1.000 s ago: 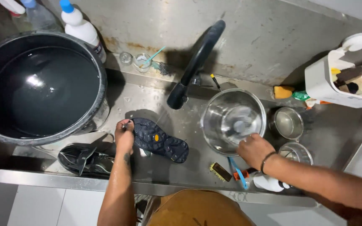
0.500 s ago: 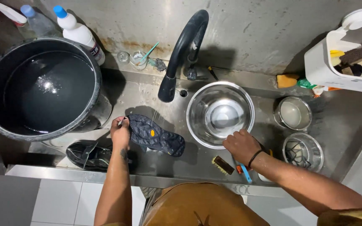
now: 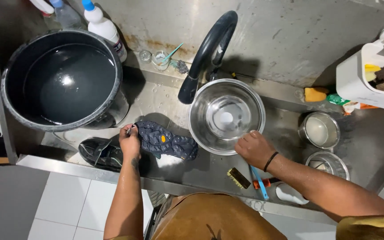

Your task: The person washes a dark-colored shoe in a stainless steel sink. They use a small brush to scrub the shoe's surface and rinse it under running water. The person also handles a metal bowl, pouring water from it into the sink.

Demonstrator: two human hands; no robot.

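head view: the left hand is curled, fingers pinched on the heel end of a dark shoe lying sole-up just right of them. a second black shoe is seen just left. the right hand has fingers bent over the near rim of a steel bowl. a brush lies below its fingers.

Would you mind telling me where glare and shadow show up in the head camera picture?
Head view: a bright glint sits on the water in the black bucket; the steel bowl shines white at its middle; the tap casts a dark shadow on the back wall; the left hand on the shoe is sharp, not blurred.
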